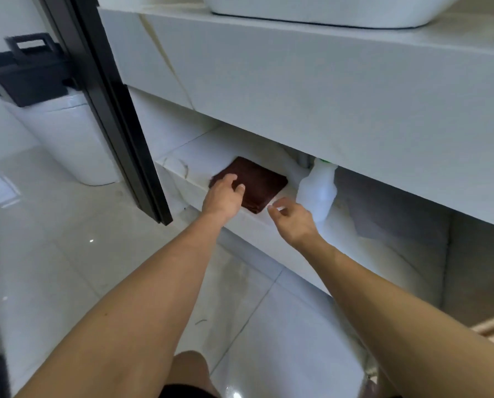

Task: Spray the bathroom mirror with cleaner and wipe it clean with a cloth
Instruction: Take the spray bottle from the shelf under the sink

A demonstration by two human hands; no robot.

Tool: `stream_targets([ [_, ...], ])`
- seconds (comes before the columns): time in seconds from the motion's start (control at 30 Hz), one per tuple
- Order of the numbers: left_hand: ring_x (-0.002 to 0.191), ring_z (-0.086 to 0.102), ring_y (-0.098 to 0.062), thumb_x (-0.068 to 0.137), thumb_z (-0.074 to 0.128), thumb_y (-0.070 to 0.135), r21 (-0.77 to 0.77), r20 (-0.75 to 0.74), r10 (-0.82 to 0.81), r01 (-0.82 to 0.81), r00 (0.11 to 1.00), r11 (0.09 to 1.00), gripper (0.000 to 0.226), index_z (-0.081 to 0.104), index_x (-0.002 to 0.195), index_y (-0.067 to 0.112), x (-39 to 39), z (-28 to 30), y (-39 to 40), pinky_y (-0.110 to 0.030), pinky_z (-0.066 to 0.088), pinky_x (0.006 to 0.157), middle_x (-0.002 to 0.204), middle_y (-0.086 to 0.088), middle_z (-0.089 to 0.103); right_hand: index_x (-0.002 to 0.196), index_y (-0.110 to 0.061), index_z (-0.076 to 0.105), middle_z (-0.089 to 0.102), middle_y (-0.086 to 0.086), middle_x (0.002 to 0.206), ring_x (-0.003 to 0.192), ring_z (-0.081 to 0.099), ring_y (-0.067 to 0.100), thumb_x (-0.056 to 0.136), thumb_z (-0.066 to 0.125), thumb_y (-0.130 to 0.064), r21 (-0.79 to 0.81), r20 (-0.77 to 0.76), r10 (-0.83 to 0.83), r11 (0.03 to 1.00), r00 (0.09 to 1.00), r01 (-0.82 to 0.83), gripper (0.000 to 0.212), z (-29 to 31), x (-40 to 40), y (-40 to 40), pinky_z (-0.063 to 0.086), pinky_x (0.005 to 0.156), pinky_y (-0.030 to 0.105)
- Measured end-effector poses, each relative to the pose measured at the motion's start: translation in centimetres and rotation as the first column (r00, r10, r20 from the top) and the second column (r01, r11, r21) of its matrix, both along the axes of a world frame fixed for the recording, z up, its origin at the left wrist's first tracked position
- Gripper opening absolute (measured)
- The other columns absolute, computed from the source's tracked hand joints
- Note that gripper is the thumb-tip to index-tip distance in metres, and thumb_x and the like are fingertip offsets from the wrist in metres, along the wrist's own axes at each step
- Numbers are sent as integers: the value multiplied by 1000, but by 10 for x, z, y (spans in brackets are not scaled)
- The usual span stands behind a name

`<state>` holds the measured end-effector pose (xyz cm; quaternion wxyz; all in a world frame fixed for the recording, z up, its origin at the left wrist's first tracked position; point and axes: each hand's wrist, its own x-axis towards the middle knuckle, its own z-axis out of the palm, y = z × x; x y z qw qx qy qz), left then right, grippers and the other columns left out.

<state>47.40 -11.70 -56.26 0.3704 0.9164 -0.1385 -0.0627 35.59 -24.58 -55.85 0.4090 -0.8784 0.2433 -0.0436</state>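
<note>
Brown cloth lies folded at the shelf's front edge; our left hand rests on it, fingers loosely spread, nothing gripped yet. Our right hand hovers, fingers half curled and empty, beside the bottle behind. Reaching blind under the vanity, we could tip it.

The shelf sits in a low slot, roofed closely by the thick slab of the table above, so entry is only from the front. The folded cloth and the spray bottle stand near each other with a narrow bare strip between. The bottle's top reaches almost to the slab. A black door frame bounds the left side.
</note>
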Motion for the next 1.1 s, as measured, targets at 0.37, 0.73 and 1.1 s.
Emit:
stream_targets([
  [0.37,146,34,-21,99,28,62,-340,-328,-258,141,909,930,66,35,153,25,-31,-7,-74,-42,22,122,159,1,35,112,-16,55,55,9,109,96,50,25,98,36,-15,454,151,-612,740,776,496,23,-20,-22,-74,42,87,36],
  [0.73,146,32,-12,89,25,71,-487,-434,-320,80,842,870,68,33,150,41,-33,-51,-104,-44,22,123,157,12,37,148,-24,40,40,-2,153,141,37,20,105,38,-39,630,191,-357,759,915,165,45,-35,-17,-88,27,120,46],
  [1.1,148,27,-29,94,17,71,-292,-319,-251,157,914,943,54,25,146,58,-38,-28,-92,-52,24,120,160,6,32,148,-21,38,43,6,148,131,46,25,103,29,-54,565,115,-333,797,936,214,57,-26,-9,-76,53,97,45],
])
